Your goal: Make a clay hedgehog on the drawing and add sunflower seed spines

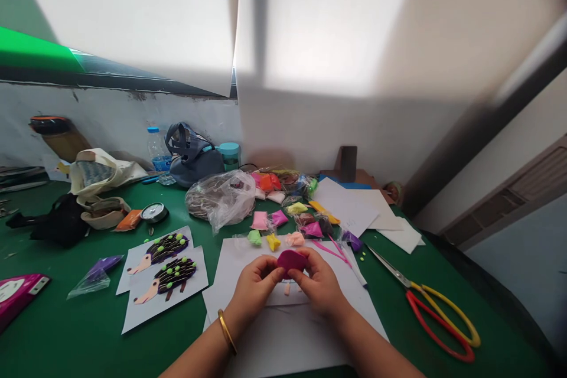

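Observation:
Between both hands I hold a flattened disc of magenta modelling clay above white paper. My left hand pinches its left edge, a gold bangle on the wrist. My right hand grips the right edge with thumb and fingers. Beneath them lies a sheet of white paper, with a small peach clay piece showing on it; the rest is hidden by my hands. Just behind sit a yellow clay lump, a green one and a peach one. Pink strips lie to the right.
Large red-and-yellow scissors lie open at right. Two hedgehog clay pictures are at left, near a purple clay packet. Behind are a clear plastic bag, clay packets, loose paper, a blue bag and a water bottle.

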{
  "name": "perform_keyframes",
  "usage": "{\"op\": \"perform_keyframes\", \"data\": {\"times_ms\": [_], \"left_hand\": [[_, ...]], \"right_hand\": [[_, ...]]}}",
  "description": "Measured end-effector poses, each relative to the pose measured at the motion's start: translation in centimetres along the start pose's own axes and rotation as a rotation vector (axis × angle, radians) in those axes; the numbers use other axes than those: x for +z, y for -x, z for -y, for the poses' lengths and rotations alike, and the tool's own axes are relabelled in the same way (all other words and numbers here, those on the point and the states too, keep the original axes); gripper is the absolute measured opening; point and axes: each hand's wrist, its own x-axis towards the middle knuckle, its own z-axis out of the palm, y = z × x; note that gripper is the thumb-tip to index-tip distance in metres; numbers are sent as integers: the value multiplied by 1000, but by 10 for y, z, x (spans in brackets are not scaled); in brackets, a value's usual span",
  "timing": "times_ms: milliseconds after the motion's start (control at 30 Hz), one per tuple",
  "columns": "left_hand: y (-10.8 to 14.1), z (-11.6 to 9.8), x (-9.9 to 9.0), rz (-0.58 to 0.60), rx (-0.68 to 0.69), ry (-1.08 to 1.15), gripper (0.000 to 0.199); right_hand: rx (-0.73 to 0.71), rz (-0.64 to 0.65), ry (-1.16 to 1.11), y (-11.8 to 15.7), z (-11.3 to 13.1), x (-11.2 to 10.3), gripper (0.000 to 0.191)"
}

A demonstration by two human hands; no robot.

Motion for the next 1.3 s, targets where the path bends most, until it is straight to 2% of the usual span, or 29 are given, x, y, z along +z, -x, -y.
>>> {"op": "perform_keyframes", "data": {"times_ms": [200, 333, 467, 567, 767, 900, 1133, 1300], "left_hand": [[0, 2, -1, -41, -1, -32, 38], [0, -1, 0, -5, 13, -31, 40], [-1, -1, 0, -20, 20, -104, 38], [-2, -1, 0, 12, -4, -103, 38], [-1, -2, 0, 20, -13, -32, 43], [0, -1, 1, 36, -28, 6, 37], [-1, -1, -1, -40, -55, 16, 38], [-1, 3, -2, -66, -7, 0, 41]], "right_hand": [[30, 83, -56, 0, 5, 3, 31], [11, 22, 4, 0, 6, 2, 25], [34, 36, 21, 0, 8, 0, 21], [9, 11, 63, 0, 8, -2, 22], [38, -44, -34, -1, 3, -4, 28], [67, -53, -80, -1, 1, -2, 30], [81, -31, -86, -1, -6, -1, 30], [94, -20, -83, -1, -3, 0, 27]]}}
